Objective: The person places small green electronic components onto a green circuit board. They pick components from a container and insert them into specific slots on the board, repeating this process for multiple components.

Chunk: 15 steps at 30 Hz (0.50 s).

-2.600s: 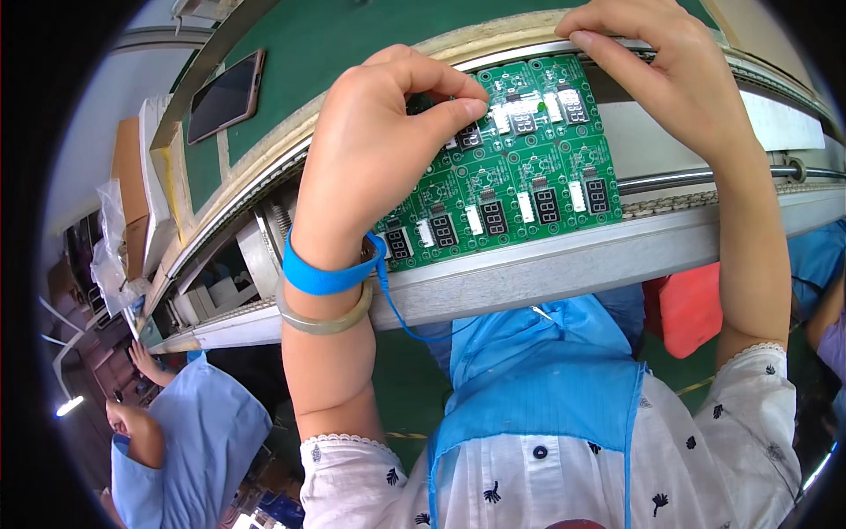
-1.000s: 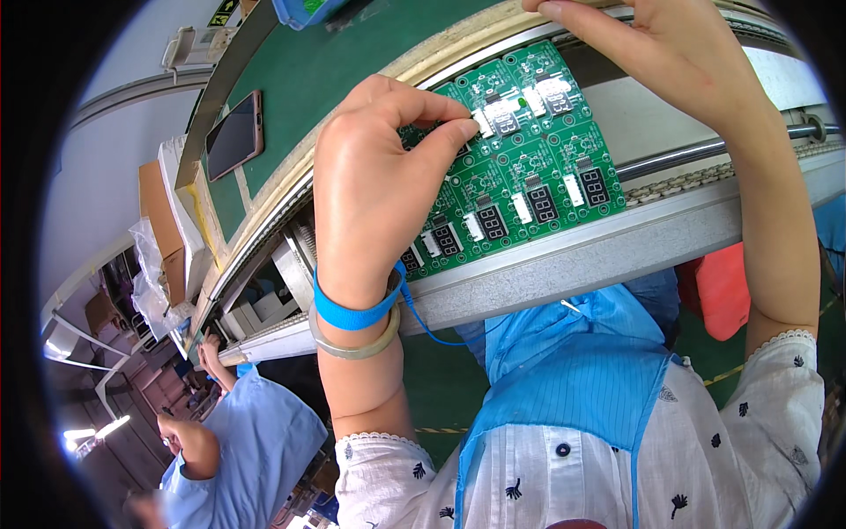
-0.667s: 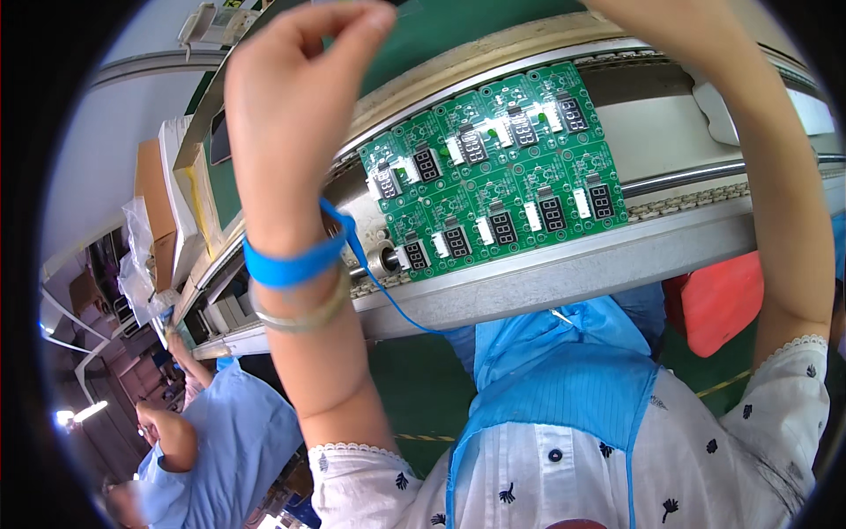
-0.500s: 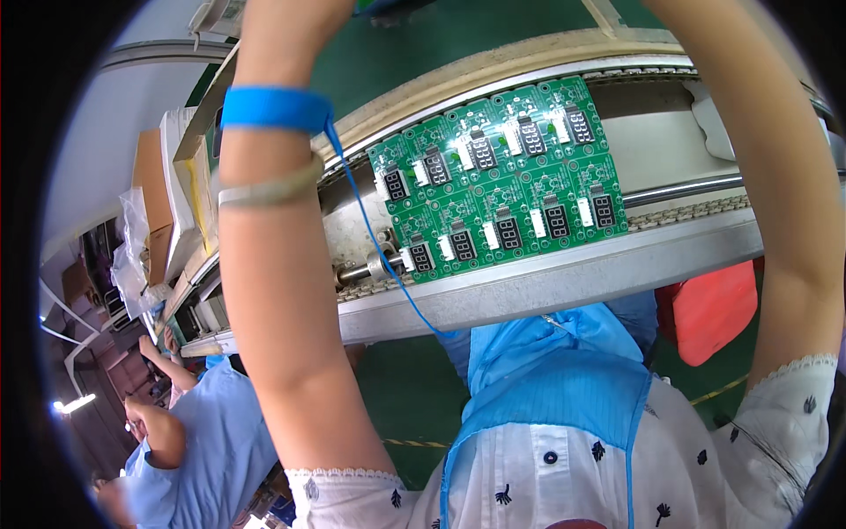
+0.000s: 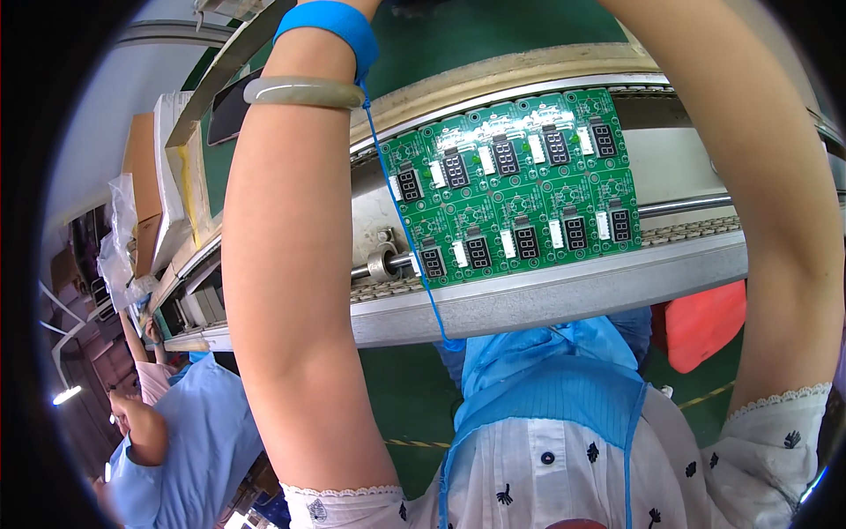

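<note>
Both of my hands lie beyond the top edge, so their fingers and anything in them are hidden. My left forearm (image 5: 291, 238) reaches up past the left end of a green circuit board panel (image 5: 489, 198). At its wrist are a blue wrist strap (image 5: 339, 25) and a pale bangle (image 5: 304, 92). The strap's blue cord (image 5: 404, 216) hangs across the panel's left edge. My right forearm (image 5: 749, 132) extends upward on the other side, right of the panel. Several black digit displays (image 5: 526, 242) and white connectors sit in two rows on the panel, which rests across conveyor rails.
The conveyor's metal front rail (image 5: 546, 282) runs between my body and the panel. Beneath it to the right is a red stool seat (image 5: 705, 326). A person in blue (image 5: 198, 432) is at the lower left, near cardboard and white boxes (image 5: 145, 189). A dark flat object (image 5: 231, 110) lies beyond my left arm.
My left arm has moved farther up, taking the wrist strap to the top edge. My right forearm has shifted left. The panel sits slightly farther right along the rails.
</note>
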### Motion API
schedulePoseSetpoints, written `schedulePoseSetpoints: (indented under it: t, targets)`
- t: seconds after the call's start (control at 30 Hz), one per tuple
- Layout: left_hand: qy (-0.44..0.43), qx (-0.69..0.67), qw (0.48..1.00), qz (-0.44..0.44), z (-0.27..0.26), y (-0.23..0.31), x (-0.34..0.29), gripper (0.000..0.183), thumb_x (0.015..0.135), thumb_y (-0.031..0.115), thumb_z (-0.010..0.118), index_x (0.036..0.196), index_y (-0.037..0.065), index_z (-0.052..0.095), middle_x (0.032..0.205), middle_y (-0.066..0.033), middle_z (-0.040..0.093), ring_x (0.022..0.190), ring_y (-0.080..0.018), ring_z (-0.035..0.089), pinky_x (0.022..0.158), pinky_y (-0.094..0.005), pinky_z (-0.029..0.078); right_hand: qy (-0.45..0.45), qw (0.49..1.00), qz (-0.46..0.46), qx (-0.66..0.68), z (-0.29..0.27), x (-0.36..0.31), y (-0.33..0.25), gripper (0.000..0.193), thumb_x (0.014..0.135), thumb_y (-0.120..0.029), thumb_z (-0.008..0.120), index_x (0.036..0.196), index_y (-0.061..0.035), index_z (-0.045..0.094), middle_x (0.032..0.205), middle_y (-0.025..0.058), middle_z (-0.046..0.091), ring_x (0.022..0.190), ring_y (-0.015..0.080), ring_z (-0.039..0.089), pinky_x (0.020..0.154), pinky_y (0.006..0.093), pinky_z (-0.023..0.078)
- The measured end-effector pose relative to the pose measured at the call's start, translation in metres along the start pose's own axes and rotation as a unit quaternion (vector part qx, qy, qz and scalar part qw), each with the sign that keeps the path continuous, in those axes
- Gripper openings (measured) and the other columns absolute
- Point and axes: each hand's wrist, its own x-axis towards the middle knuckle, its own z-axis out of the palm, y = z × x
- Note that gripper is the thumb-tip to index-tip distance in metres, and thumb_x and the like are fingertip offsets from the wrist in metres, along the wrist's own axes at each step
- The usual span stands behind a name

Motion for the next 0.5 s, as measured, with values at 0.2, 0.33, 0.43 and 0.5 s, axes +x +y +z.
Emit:
schedulePoseSetpoints:
  t: [0.2, 0.33, 0.43, 0.5]
  targets:
    - [0.039, 0.022, 0.999, 0.020, 0.009, -0.009, 0.007, 0.013, 0.079, 0.016, 0.078, 0.089, 0.009, 0.081, 0.086, -0.0194, 0.074, 0.085, -0.0370, 0.072, 0.080, -0.0447, 0.056, 0.053, 0.998, -0.015, 0.005, 0.006, -0.003, 0.004, 0.017, 0.087, -0.020, 0.068, 0.093, -0.0110, 0.080, 0.098, 0.0159, 0.077, 0.099, 0.0345, 0.072, 0.090, 0.0556, 0.042]
    - [0.060, 0.005, 0.997, 0.048, -0.004, -0.001, -0.003, 0.011, 0.081, 0.014, 0.075, 0.088, 0.007, 0.080, 0.085, -0.0211, 0.073, 0.083, -0.0387, 0.071, 0.078, -0.0461, 0.056, 0.093, 0.995, -0.030, 0.008, 0.006, -0.006, 0.003, 0.015, 0.085, -0.020, 0.070, 0.091, -0.0111, 0.079, 0.096, 0.0162, 0.077, 0.095, 0.0341, 0.073, 0.088, 0.0562, 0.042]
    - [0.050, 0.048, 0.997, 0.021, -0.004, -0.014, -0.001, 0.012, 0.084, 0.012, 0.072, 0.089, 0.003, 0.078, 0.084, -0.0221, 0.072, 0.083, -0.0394, 0.071, 0.077, -0.0472, 0.055, 0.127, 0.989, -0.031, 0.068, -0.001, -0.014, 0.000, 0.014, 0.085, -0.019, 0.069, 0.091, -0.0106, 0.079, 0.096, 0.0162, 0.076, 0.096, 0.0346, 0.073, 0.087, 0.0555, 0.043]
    - [0.056, -0.018, 0.998, -0.005, -0.008, 0.002, -0.003, 0.013, 0.087, 0.012, 0.070, 0.091, 0.000, 0.075, 0.083, -0.0209, 0.072, 0.080, -0.0364, 0.070, 0.075, -0.0448, 0.054, 0.158, 0.980, -0.021, 0.117, -0.002, -0.028, 0.013, 0.016, 0.087, -0.019, 0.067, 0.094, -0.0087, 0.078, 0.095, 0.0167, 0.076, 0.095, 0.0340, 0.072, 0.086, 0.0525, 0.046]
